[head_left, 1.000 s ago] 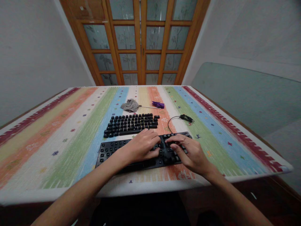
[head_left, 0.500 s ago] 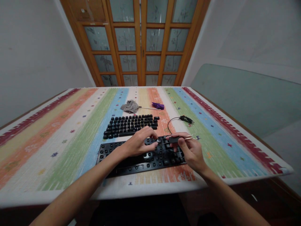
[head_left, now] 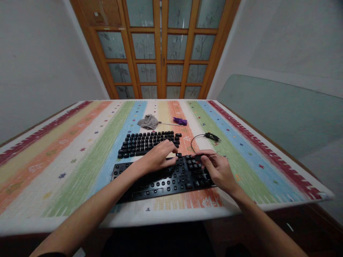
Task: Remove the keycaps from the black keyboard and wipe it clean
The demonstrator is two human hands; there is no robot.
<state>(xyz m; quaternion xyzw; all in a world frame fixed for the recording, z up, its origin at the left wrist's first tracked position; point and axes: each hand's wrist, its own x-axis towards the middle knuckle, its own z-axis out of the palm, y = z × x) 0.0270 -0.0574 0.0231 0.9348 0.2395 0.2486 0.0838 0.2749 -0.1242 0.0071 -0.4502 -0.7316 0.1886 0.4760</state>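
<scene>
My left hand (head_left: 158, 157) is over the upper middle of a black keyboard (head_left: 167, 185), its thumb and index finger pinched at a small black keycap (head_left: 179, 155). Much of the keyboard shows bare switches, while keycaps still sit on its right end. My right hand (head_left: 218, 172) grips a keycap puller by its black handle (head_left: 198, 157), just above that right end. Its thin wires are mostly hidden or blurred. Behind the keyboard, loose black keycaps (head_left: 142, 143) lie in rows on the cloth, partly covered by my left hand.
A grey cloth (head_left: 148, 122), a thin-handled tool (head_left: 171, 124) and a purple item (head_left: 180, 121) lie farther back. The keyboard's bundled cable (head_left: 212, 136) rests at the back right. A striped tablecloth (head_left: 88, 160) covers the table.
The puller has drawn back slightly to the right, away from the keycap, and its wires are less visible. My left hand has shifted slightly up and left with the keycap at its fingertips.
</scene>
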